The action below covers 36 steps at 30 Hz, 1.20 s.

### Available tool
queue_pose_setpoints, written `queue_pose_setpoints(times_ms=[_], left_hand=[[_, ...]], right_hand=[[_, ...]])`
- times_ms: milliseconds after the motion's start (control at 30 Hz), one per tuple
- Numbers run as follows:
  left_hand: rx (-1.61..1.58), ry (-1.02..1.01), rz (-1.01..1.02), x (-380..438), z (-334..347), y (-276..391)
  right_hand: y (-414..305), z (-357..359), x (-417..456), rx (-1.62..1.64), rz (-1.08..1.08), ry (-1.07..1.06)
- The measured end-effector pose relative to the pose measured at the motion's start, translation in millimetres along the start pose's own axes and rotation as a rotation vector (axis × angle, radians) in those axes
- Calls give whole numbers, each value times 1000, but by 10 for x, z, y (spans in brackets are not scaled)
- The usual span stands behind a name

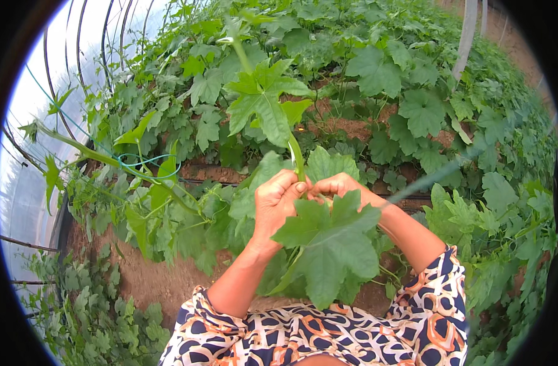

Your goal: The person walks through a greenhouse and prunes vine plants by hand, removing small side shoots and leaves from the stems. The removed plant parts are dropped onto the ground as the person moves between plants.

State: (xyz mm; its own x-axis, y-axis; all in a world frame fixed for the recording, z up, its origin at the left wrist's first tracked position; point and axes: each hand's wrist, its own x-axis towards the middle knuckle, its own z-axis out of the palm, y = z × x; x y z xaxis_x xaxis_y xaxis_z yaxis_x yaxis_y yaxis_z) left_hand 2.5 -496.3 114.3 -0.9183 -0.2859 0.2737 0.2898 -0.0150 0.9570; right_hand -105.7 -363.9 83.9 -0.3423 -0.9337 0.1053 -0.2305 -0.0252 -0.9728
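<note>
My left hand [275, 203] is closed around a green climbing vine stem [298, 158], its thumb on the near side. Just right of it, my right hand [337, 185] pinches at the same stem with bent fingers. Its fingertips are partly hidden, so the exact spot they grip is unclear. A narrow white strip [291, 152] runs along the stem above my hands. Below them, a broad lobed leaf [331, 242] covers part of my right wrist. A younger leaf [264, 98] spreads higher on the vine.
At left, teal twine [146, 164] loops loosely around another thick vine stem [93, 154]. Blurred twine [437, 176] slants past my right forearm. Dense foliage [375, 73] fills the far side, near a pale post [465, 41]. Plastic greenhouse film [29, 206] with dark hoops stands left, beside bare soil [148, 279].
</note>
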Motion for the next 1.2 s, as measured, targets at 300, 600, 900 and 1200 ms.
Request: queue_pose_setpoints(times_ms=[300, 600, 900, 1200], left_hand=[[-97, -140, 63, 6, -96, 141], [-62, -190, 11, 27, -128, 41], [-82, 41, 0, 271, 73, 194], [-176, 120, 138, 346, -30, 235]], right_hand=[[326, 435, -90, 961, 56, 201], [19, 178, -78, -510, -382, 263], [13, -122, 108, -672, -489, 521], [618, -843, -130, -1106, -208, 1017]])
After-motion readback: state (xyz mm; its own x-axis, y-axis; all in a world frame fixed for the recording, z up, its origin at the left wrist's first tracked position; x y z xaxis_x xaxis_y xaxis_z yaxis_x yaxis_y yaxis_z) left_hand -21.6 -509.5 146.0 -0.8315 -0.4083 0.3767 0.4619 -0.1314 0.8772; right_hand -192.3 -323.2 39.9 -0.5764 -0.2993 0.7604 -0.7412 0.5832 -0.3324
